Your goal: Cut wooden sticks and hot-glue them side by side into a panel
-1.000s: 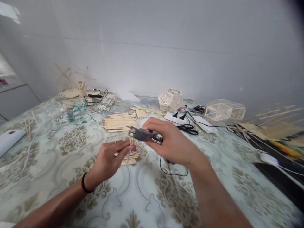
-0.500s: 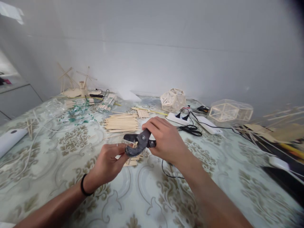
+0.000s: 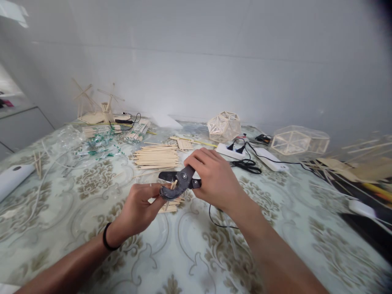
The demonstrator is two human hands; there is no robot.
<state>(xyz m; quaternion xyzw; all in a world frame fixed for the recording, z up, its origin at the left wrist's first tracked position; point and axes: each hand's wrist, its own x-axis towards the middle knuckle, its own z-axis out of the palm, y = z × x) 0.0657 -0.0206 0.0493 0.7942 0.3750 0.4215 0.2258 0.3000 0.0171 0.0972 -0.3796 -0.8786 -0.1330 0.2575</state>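
Observation:
My right hand [image 3: 212,177] is closed round the handles of dark pruning shears [image 3: 184,177], whose jaws point left. Between the jaws show the pale ends of wooden sticks [image 3: 173,184]. My left hand [image 3: 142,204], with a ring and a black wristband, pinches these sticks just left of the curved lower blade; how many it holds is hidden. Under the shears lies a small bunch of short sticks [image 3: 168,208], partly covered. Behind the hands a wide pile of long wooden sticks [image 3: 157,157] rests on the patterned tablecloth [image 3: 101,177].
At the back stand stick-built polyhedron frames [image 3: 224,125] and, far left, a stick model [image 3: 106,110]. Plastic wrappers [image 3: 101,145] lie left. A white power strip [image 3: 230,152] with black cables [image 3: 246,165] lies beyond my right hand. More sticks and boards [image 3: 352,167] cover the right side.
Hands and shears keep nearly the same place, and the sticks remain between the jaws. The view has shifted very slightly.

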